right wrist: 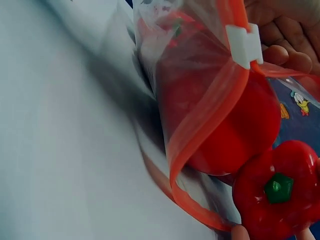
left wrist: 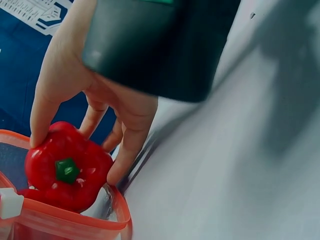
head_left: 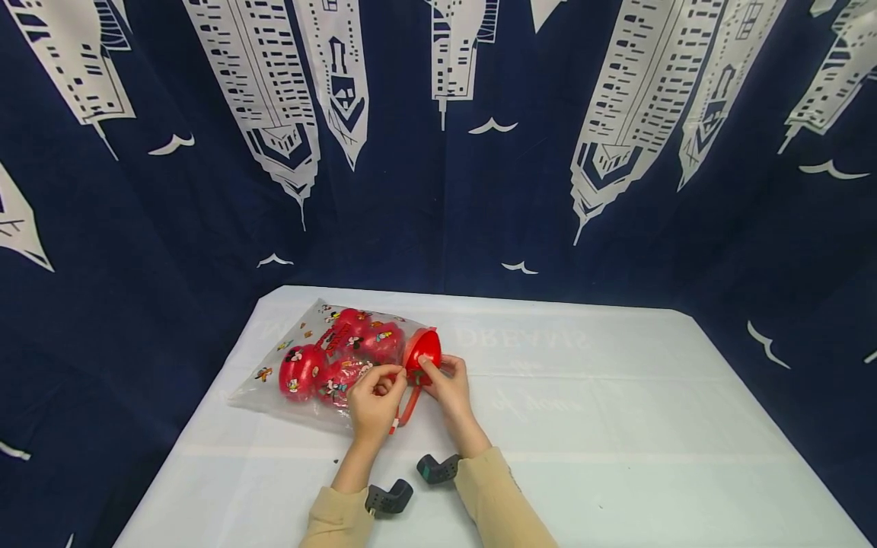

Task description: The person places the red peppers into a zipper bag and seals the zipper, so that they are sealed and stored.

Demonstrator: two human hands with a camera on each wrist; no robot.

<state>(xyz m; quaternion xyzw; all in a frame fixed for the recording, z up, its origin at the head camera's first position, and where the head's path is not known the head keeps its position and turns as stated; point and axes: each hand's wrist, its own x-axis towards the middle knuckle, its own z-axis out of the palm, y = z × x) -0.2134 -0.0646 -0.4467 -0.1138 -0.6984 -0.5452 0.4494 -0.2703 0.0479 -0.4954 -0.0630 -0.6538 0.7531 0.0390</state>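
Note:
A clear zip bag (head_left: 274, 411) with cartoon prints lies on the table, holding several red bell peppers (head_left: 299, 371). My left hand (head_left: 373, 403) pinches the bag's edge at its mouth, thumb and forefinger together. At the bag's orange-trimmed mouth, my right hand (head_left: 448, 392) grips another red bell pepper (head_left: 428, 347). In the left wrist view, the right fingers spread round this pepper (left wrist: 45, 167), its green stem facing the camera. The right wrist view has the bag's white slider (right wrist: 245, 46) on the orange zip strip (right wrist: 200, 120), close to the left fingers.
The white table (head_left: 617, 426) extends to the right of the bag. Dark wrist cameras (head_left: 389, 498) sit on both wrists. A dark blue curtain (head_left: 438, 213) with white building prints hangs behind and at the sides. One small dark speck (head_left: 336, 460) lies left of the left forearm.

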